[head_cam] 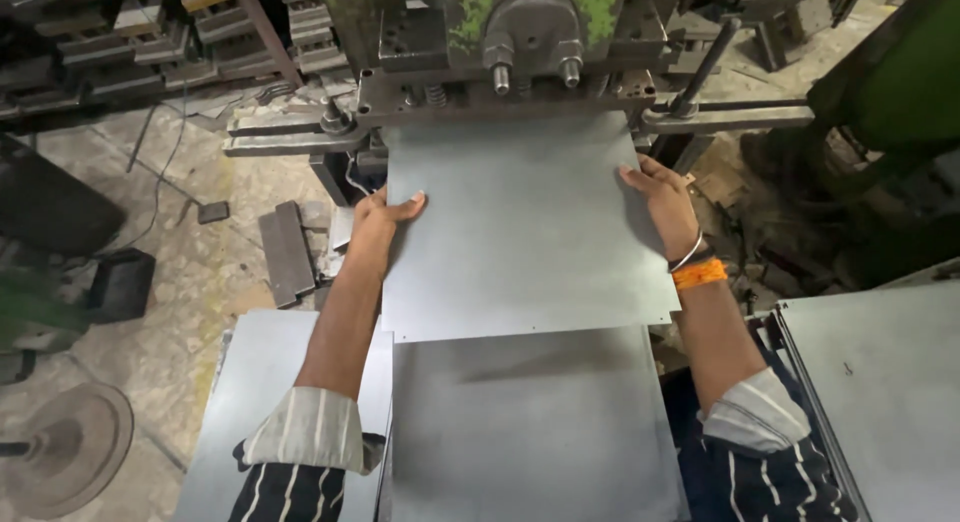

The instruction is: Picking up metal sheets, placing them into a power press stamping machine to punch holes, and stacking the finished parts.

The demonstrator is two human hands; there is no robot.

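A flat grey metal sheet [520,232] lies in front of me with its far edge under the head of a green press machine [520,32]. My left hand [378,220] grips the sheet's left edge, thumb on top. Gripping the right edge near the far corner is my right hand [662,204], which wears a metal bangle and an orange thread at the wrist. Another grey sheet [530,422] lies flat beneath the held one, closer to me.
A stack of grey sheets [880,382] sits at the right, another sheet [250,382] at the left. Metal blocks [285,252] lie on the dusty floor at left, beside a round wheel [70,447]. Racks of dark tooling [150,32] stand behind.
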